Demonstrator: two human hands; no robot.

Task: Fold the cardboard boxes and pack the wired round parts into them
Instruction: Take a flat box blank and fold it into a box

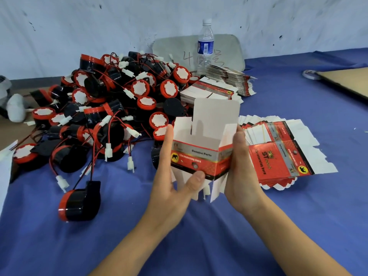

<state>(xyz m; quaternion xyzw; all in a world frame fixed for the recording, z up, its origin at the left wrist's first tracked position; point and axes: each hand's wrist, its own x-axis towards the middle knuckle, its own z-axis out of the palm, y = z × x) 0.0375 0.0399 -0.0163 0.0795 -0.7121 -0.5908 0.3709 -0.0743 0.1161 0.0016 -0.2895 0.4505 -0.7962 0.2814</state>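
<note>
Above the blue cloth (278, 216), we grip the box (201, 156), flaps open: left hand (175, 184) clasps its left wall, thumb on front; right hand (241, 168) clasps its right side. The wired round parts (99, 108) lie heaped just left.

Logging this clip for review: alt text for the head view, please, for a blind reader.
Left hand and right hand hold an opened red box above a blue table, flaps unfolded. A pile of wired round parts lies left of it, flat boxes right and behind, a bottle at the back.
</note>
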